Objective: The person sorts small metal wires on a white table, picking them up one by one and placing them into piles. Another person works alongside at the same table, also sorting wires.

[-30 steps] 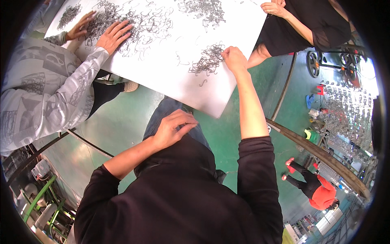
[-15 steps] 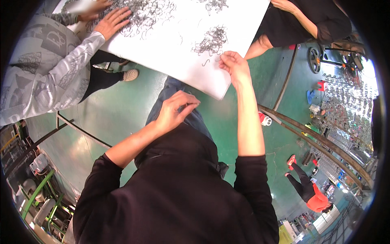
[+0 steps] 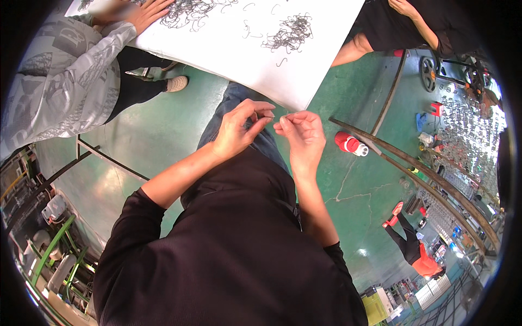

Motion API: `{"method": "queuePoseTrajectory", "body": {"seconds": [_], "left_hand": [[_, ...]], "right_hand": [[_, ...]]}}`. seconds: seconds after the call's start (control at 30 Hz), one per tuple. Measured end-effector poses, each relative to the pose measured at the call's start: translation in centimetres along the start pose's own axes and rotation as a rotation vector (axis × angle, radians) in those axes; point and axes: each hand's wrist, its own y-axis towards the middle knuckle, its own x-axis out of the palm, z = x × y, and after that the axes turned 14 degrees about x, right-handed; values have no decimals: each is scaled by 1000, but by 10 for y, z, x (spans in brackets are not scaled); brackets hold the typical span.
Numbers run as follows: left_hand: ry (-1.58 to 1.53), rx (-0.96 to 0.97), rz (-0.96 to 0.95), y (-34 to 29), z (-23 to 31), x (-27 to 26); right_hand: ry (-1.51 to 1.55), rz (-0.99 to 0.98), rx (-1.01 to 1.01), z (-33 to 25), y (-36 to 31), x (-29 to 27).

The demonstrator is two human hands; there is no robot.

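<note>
My left hand (image 3: 237, 127) is closed in a pinch over my lap, with a small sliver of something at its fingertips, too small to name. Just to its right, my right hand (image 3: 303, 138) has thumb and fingers pressed together. Whatever it pinches is hidden. The two sets of fingertips are close, with a narrow gap between them. Beyond them lies the corner of a white table (image 3: 261, 76). A single dark S-shaped hook (image 3: 281, 62) rests on it, near a tangled pile of such hooks (image 3: 291, 33).
More hooks (image 3: 187, 13) are spread at the table's far left, where a co-worker's hand (image 3: 149, 13) lies. Another person's hand (image 3: 403, 7) is at the far right. Metal bars (image 3: 424, 168) and a red-and-white object (image 3: 350, 143) are at right. Someone in orange (image 3: 426, 265) is farther off.
My right hand has come back from beside the hook pile to my left hand. My left hand has risen slightly and stays pinched. The table shifts a little in view.
</note>
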Motion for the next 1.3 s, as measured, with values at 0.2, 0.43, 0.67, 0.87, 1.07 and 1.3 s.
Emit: {"method": "queuePoseTrajectory", "body": {"seconds": [0.2, 0.43, 0.67, 0.87, 1.07, 1.3], "left_hand": [[36, 31, -9, 5, -3, 2], [32, 83, -33, 13, -11, 6], [7, 160, -113, 19, -13, 6], [148, 347, -173, 59, -40, -22], [519, 208, -111, 215, -147, -24], [765, 206, -397, 310, -194, 3]], "right_hand": [[37, 60, -145, 8, -1, 7], [66, 84, -226, 14, 5, 6], [18, 139, -306, 14, 6, 3], [-333, 143, -539, 13, 6, -5], [-378, 175, -541, 14, 6, -8], [-418, 320, -500, 12, 3, 1]]}}
